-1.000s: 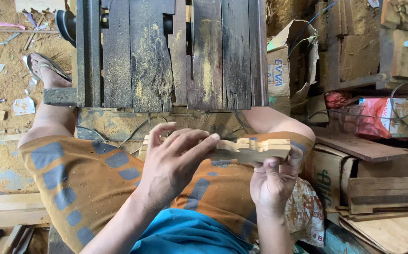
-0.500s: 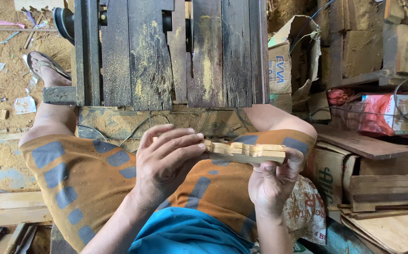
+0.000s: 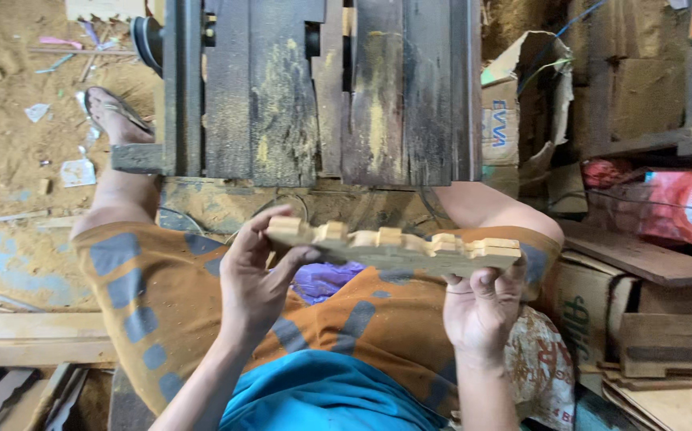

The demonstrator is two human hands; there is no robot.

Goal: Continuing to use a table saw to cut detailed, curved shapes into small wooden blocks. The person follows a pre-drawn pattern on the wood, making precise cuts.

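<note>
carved wooden strip [image 3: 394, 249] with notched upper edge, held level above the lap, left end gripped by left hand [image 3: 260, 275], right end pinched from below by right hand [image 3: 480, 307], before dark wooden bench [image 3: 322, 88].

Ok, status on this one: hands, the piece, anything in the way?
Left hand grips the carved wooden strip at one end, right hand at the other. Strip held level over lap. Nothing blocking.
</note>
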